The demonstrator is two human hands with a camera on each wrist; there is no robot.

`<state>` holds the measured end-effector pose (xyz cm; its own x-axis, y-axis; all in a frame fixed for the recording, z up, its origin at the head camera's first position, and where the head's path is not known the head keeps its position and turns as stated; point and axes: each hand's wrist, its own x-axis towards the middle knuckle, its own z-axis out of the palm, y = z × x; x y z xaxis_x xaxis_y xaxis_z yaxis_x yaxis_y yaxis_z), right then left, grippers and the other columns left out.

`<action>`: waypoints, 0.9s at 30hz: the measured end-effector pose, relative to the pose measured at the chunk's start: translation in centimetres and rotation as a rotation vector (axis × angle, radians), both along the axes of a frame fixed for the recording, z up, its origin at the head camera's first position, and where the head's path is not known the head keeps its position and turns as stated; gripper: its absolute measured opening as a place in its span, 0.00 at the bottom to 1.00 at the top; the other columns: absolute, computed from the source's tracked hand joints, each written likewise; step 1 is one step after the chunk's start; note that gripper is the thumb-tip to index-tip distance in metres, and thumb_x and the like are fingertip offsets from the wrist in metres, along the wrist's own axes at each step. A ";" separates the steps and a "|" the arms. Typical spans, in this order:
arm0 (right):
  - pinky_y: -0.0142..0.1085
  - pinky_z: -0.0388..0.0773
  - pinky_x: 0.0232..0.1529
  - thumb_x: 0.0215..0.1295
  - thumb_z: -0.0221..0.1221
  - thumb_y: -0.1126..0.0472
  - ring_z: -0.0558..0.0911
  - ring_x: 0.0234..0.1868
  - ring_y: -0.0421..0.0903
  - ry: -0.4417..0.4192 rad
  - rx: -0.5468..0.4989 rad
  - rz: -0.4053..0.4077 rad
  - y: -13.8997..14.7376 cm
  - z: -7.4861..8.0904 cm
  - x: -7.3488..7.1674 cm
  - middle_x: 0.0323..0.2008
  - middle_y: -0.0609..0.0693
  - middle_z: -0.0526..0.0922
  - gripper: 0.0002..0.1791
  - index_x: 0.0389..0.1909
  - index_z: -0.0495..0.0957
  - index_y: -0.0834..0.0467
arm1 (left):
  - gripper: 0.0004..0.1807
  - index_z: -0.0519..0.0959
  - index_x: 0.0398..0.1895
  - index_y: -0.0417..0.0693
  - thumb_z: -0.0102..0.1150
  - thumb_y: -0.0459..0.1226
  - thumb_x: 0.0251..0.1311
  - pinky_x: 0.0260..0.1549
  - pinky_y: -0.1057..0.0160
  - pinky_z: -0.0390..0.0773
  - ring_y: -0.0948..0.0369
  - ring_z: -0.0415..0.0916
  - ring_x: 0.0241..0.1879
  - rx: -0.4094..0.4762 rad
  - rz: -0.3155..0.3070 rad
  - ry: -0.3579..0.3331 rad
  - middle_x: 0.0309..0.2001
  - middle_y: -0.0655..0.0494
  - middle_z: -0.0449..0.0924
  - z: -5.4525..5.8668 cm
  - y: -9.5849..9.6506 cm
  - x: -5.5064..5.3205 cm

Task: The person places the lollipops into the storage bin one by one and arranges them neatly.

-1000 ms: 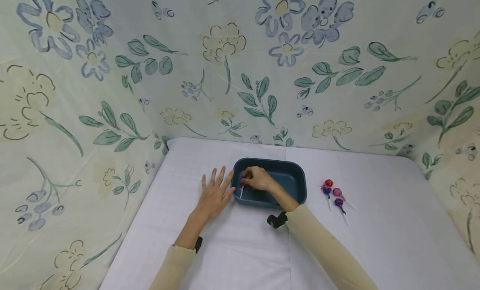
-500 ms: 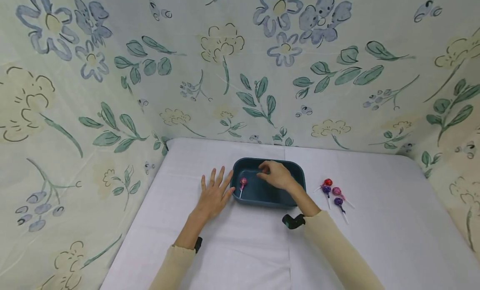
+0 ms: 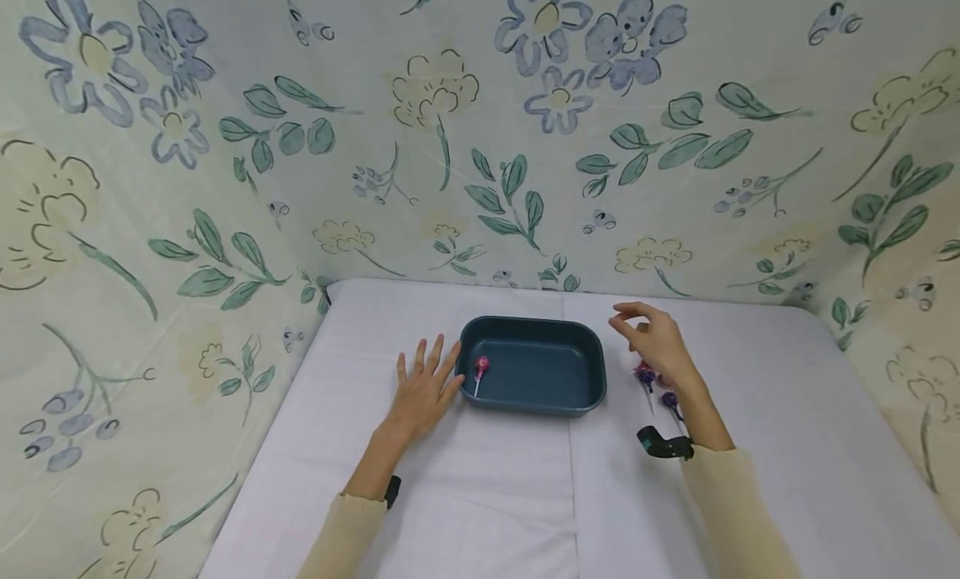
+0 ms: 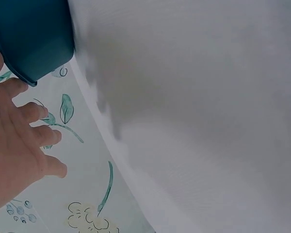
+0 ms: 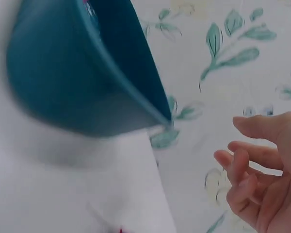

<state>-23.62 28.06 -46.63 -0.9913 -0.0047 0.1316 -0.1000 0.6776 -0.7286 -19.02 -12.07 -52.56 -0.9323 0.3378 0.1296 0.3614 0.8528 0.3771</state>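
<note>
Currently we list: 1 pink lollipop [image 3: 482, 363] in the blue bin [image 3: 525, 407]; left hand [image 3: 422, 393] spread against it; right hand [image 3: 662, 346] empty, loosely bent near clustered lollipops [image 3: 647, 378], which a low sweep could scatter.

The head view is looking forward and down from above, well back, taking in the whole tub [image 3: 543, 379], left hand [image 3: 422, 396], right hand [image 3: 663, 346] and flowered cloth [image 3: 480, 146]. Each wrist view is facing its own hand from close by, turning sideways in opposite ways. Both are sharing the tub's outside and the flowered cloth.
</note>
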 end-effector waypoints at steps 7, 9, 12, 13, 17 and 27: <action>0.35 0.66 0.24 0.76 0.59 0.53 0.75 0.29 0.48 -0.018 0.175 -0.225 3.7 -2.5 2.2 0.55 0.69 0.82 0.24 0.63 0.78 0.67 | 0.33 0.53 0.84 0.55 0.41 0.53 0.81 0.74 0.24 0.38 0.35 0.43 0.82 0.015 -0.001 0.002 0.84 0.42 0.48 -0.1 -0.1 0.1; 0.35 0.66 0.24 0.75 0.60 0.54 0.75 0.28 0.48 -0.041 0.201 -0.237 4.2 -3.3 2.7 0.55 0.70 0.82 0.24 0.62 0.78 0.67 | 0.33 0.53 0.84 0.55 0.41 0.53 0.81 0.74 0.24 0.39 0.35 0.43 0.82 0.014 0.000 0.003 0.84 0.42 0.48 -0.1 -0.2 0.1; 0.35 0.68 0.22 0.74 0.61 0.53 0.78 0.27 0.48 -0.084 0.213 -0.231 4.6 -4.3 3.1 0.54 0.70 0.83 0.25 0.62 0.78 0.68 | 0.33 0.54 0.84 0.55 0.40 0.53 0.81 0.74 0.24 0.39 0.35 0.43 0.82 0.012 0.004 0.004 0.84 0.42 0.48 -0.1 -0.2 0.0; 0.35 0.69 0.23 0.74 0.61 0.52 0.79 0.28 0.49 -0.093 0.216 -0.230 4.6 -4.5 3.2 0.54 0.70 0.83 0.26 0.61 0.78 0.68 | 0.33 0.54 0.84 0.55 0.40 0.53 0.81 0.74 0.24 0.39 0.35 0.43 0.82 0.014 0.005 0.001 0.84 0.43 0.48 -0.1 -0.2 0.0; 0.42 0.74 0.32 0.72 0.63 0.51 0.82 0.38 0.58 -0.111 0.245 -0.246 4.2 -5.0 3.3 0.52 0.69 0.85 0.26 0.58 0.80 0.69 | 0.33 0.54 0.84 0.56 0.40 0.53 0.81 0.75 0.25 0.38 0.36 0.41 0.83 0.023 0.006 -0.012 0.84 0.43 0.47 -0.1 -0.2 0.0; 0.49 0.79 0.33 0.71 0.64 0.56 0.84 0.39 0.61 -0.184 0.294 -0.294 3.3 -5.5 3.0 0.45 0.69 0.86 0.21 0.53 0.81 0.70 | 0.33 0.57 0.83 0.53 0.43 0.52 0.80 0.73 0.23 0.41 0.34 0.45 0.82 0.010 0.005 0.010 0.83 0.41 0.50 -0.2 0.0 -0.1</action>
<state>-20.62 31.34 -52.12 -0.9628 0.2698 -0.0120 0.2411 0.8387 -0.4884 -19.11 -12.11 -52.76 -0.9327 0.3314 0.1424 0.3606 0.8511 0.3816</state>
